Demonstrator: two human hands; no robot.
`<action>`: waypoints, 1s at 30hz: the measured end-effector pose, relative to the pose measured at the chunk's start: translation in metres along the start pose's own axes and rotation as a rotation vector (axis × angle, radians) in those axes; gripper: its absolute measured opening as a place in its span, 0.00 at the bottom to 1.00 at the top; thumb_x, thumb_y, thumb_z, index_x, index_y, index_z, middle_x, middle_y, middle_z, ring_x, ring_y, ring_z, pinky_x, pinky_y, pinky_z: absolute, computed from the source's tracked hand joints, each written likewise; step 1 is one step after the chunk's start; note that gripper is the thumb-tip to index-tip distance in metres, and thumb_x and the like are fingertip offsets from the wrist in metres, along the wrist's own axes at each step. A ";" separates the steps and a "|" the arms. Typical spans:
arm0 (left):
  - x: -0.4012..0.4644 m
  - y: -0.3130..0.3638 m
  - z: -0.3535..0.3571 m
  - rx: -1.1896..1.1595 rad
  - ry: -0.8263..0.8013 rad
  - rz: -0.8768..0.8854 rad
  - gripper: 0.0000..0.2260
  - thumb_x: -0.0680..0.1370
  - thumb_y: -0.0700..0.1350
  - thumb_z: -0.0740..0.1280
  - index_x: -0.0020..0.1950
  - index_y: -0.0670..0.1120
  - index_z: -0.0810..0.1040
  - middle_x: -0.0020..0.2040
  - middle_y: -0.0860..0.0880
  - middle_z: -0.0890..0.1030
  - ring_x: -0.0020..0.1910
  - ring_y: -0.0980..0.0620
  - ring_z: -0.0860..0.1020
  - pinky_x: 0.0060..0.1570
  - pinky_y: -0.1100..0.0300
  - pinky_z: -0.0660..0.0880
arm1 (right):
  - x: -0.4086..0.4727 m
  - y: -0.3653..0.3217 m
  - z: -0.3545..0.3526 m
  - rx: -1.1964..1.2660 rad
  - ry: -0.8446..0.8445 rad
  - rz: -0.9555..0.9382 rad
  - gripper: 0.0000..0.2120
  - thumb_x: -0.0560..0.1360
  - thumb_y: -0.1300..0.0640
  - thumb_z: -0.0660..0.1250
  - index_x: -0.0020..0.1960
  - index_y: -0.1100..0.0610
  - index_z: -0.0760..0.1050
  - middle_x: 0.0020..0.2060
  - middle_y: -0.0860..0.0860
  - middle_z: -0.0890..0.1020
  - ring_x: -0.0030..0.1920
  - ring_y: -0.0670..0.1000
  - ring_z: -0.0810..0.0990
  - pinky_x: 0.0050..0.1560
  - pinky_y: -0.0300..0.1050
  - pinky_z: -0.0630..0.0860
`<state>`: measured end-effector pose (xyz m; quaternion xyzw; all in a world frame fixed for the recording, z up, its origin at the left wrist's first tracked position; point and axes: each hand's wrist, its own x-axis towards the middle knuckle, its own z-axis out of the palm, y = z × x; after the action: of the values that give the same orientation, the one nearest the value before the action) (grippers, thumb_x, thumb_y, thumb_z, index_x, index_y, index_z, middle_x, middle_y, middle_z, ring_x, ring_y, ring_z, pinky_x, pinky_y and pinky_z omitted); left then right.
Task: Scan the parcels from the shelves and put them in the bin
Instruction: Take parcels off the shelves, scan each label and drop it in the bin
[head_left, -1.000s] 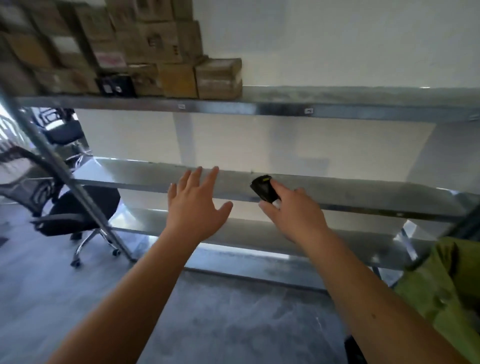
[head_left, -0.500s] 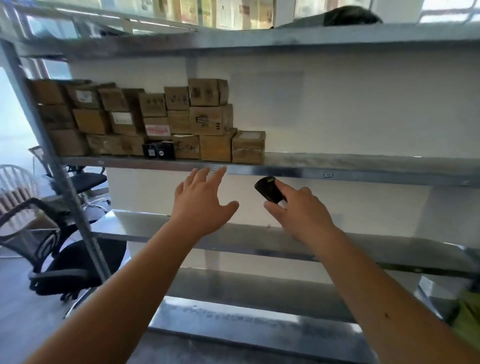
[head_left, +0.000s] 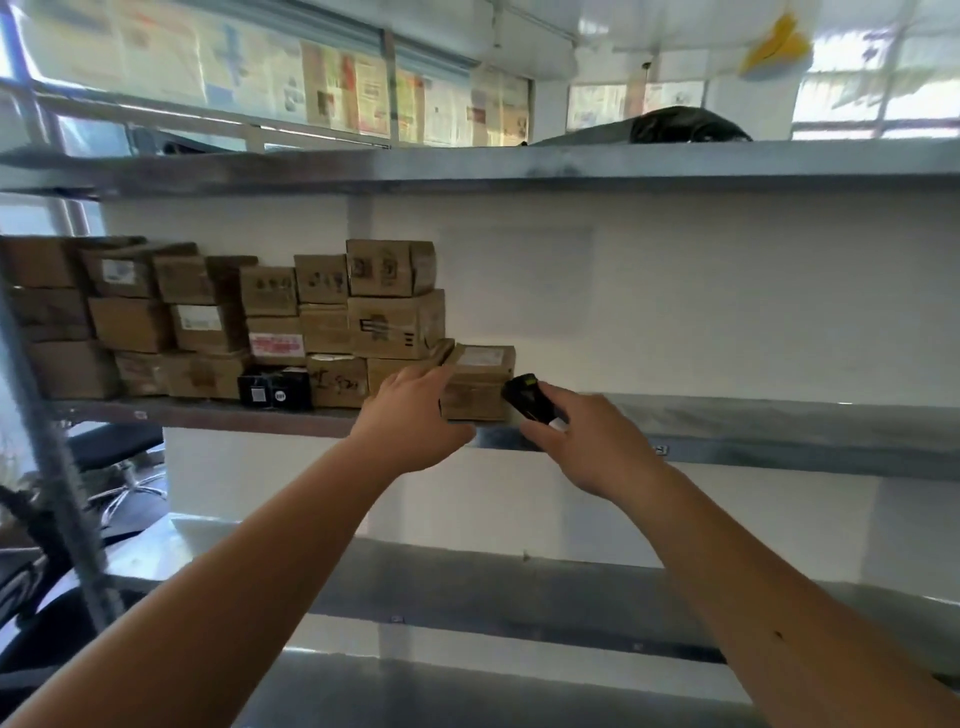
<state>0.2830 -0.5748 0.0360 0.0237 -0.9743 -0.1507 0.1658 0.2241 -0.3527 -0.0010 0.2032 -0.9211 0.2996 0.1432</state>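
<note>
Now the left hand (head_left: 413, 415) closes its fingers on the end parcel (head_left: 480, 382) at the right of the stack on the middle shelf (head_left: 779, 431), while the right hand (head_left: 582, 441) grips the scanner (head_left: 527, 397) just beside it. Pickup is under way; next likely comes pulling the box clear and aiming at its label.

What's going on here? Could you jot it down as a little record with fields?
place: metal shelf against a white wall
parcels: cardboard boxes stacked at its left end
left hand: fingers on the end box; grip unclear
right hand: holds a black scanner beside that box
bin: not in view
</note>
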 end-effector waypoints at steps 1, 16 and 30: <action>0.015 -0.001 0.002 0.003 0.005 0.000 0.35 0.70 0.64 0.68 0.77 0.64 0.63 0.73 0.49 0.73 0.70 0.41 0.72 0.66 0.37 0.73 | 0.012 0.005 -0.001 -0.005 -0.006 0.000 0.26 0.76 0.30 0.59 0.73 0.32 0.66 0.58 0.52 0.80 0.50 0.53 0.80 0.50 0.50 0.80; 0.153 -0.003 0.067 -0.215 0.092 -0.052 0.17 0.79 0.50 0.70 0.69 0.55 0.78 0.62 0.54 0.81 0.58 0.53 0.79 0.61 0.53 0.77 | 0.153 0.085 0.010 -0.051 -0.017 -0.006 0.27 0.78 0.31 0.61 0.75 0.33 0.63 0.58 0.52 0.78 0.53 0.54 0.79 0.55 0.52 0.79; 0.223 0.017 0.093 -0.904 -0.186 -0.527 0.64 0.63 0.53 0.86 0.84 0.60 0.43 0.75 0.43 0.69 0.67 0.39 0.74 0.65 0.41 0.76 | 0.191 0.121 0.007 0.098 -0.034 -0.020 0.25 0.76 0.30 0.61 0.73 0.31 0.66 0.63 0.48 0.81 0.60 0.50 0.78 0.61 0.54 0.78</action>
<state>0.0417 -0.5537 0.0275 0.1803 -0.7836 -0.5938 0.0291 0.0002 -0.3227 0.0078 0.2242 -0.9055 0.3397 0.1204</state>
